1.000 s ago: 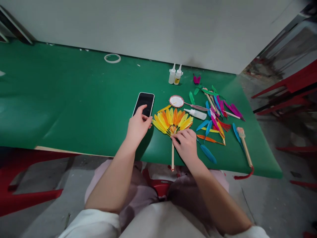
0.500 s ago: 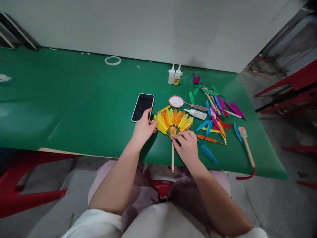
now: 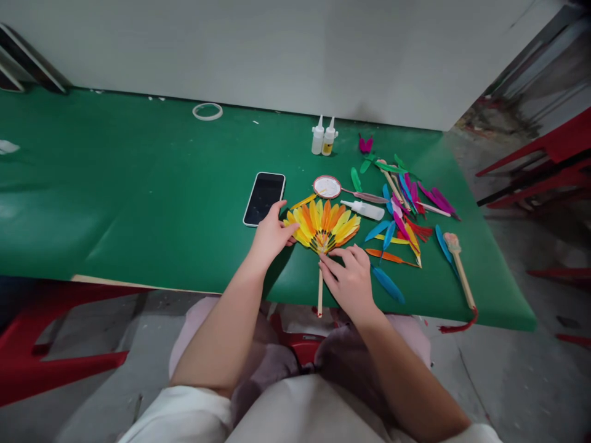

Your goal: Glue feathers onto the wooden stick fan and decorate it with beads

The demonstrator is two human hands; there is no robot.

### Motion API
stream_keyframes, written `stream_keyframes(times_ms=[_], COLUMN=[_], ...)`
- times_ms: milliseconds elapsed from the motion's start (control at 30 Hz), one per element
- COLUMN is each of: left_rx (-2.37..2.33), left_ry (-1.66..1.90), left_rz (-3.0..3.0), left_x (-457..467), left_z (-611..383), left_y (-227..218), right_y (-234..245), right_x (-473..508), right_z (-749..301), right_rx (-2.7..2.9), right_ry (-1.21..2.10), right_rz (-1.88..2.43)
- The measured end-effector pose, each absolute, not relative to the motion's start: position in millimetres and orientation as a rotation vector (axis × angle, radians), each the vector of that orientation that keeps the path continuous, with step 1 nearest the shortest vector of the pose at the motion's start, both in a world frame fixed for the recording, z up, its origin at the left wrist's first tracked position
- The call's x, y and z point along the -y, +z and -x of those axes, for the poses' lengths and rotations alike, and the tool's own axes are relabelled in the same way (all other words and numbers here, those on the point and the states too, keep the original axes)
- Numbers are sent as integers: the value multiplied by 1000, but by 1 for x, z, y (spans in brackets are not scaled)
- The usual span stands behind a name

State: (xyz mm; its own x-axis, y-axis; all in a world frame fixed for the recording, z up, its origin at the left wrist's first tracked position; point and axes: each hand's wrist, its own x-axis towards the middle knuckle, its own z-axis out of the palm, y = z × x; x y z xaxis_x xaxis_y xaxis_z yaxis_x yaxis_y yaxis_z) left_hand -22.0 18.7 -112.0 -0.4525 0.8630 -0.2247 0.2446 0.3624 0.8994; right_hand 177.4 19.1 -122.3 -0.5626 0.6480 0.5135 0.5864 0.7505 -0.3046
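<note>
The left grip is pinching the yellow-and-orange feather fan lying at its three o'clock; the right grip, the fan's base at its eleven.

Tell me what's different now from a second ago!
The left hand moved from over the phone, rightward and a little toward the person. Its fingers are now at the left edge of the feather fan; whether they pinch it is hard to tell. The right hand stayed at the base of the feathers, and the phone and two upright bottles stayed put.
</note>
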Motion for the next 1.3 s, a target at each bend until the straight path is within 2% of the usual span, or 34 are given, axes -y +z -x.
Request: stream_keyframes(times_ms=[1300], left_rx=[-1905], left_ry=[1105], left_rz=[-1017], left_x=[-19], left_z=[19], left_y=[-114], right_y=[-120], right_x=[-23], right_z=[-170], right_rx=[2377], right_ry=[76], right_rz=[949])
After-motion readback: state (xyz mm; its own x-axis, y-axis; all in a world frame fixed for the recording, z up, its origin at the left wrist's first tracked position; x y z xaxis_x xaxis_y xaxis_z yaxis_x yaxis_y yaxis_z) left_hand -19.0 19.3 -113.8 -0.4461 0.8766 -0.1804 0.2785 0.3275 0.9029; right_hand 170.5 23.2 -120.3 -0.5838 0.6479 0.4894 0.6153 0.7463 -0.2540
